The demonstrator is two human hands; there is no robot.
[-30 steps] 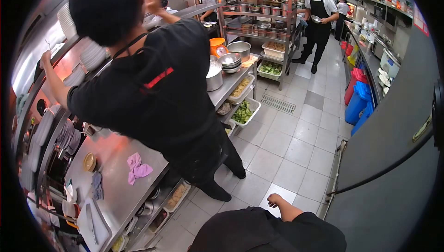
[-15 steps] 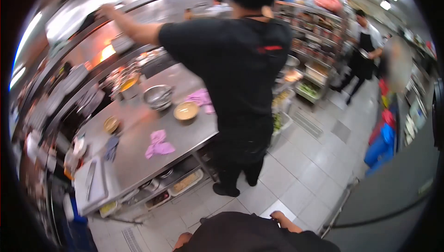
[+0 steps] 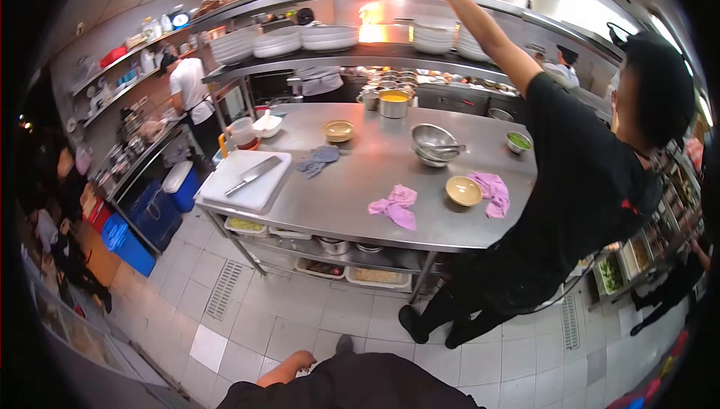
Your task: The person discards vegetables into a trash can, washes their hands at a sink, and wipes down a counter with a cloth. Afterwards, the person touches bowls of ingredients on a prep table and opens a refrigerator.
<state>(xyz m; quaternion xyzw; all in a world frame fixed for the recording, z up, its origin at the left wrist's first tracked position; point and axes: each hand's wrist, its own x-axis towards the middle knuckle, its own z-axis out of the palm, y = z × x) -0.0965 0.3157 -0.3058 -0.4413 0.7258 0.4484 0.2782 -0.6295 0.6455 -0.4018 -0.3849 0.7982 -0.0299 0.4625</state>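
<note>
My left hand hangs low at the bottom of the view, beside my dark clothing and over the tiled floor. Its fingers are curled in, and nothing shows in them. My right hand is out of view. Ahead is a steel table, out of the hand's reach. It bears a cutting board with a knife, two pink cloths, a grey-blue cloth, tan bowls, metal bowls and a pot of yellow liquid.
A co-worker in black stands at the table's right end, one arm raised to the upper shelf. Stacked plates fill the lower shelf. Another person works at the left. Blue bins and a floor drain lie to the left.
My view has swung left, so the table now faces me and the co-worker is at the right. My right hand has left the view. The co-worker's arm remains raised to the shelf.
</note>
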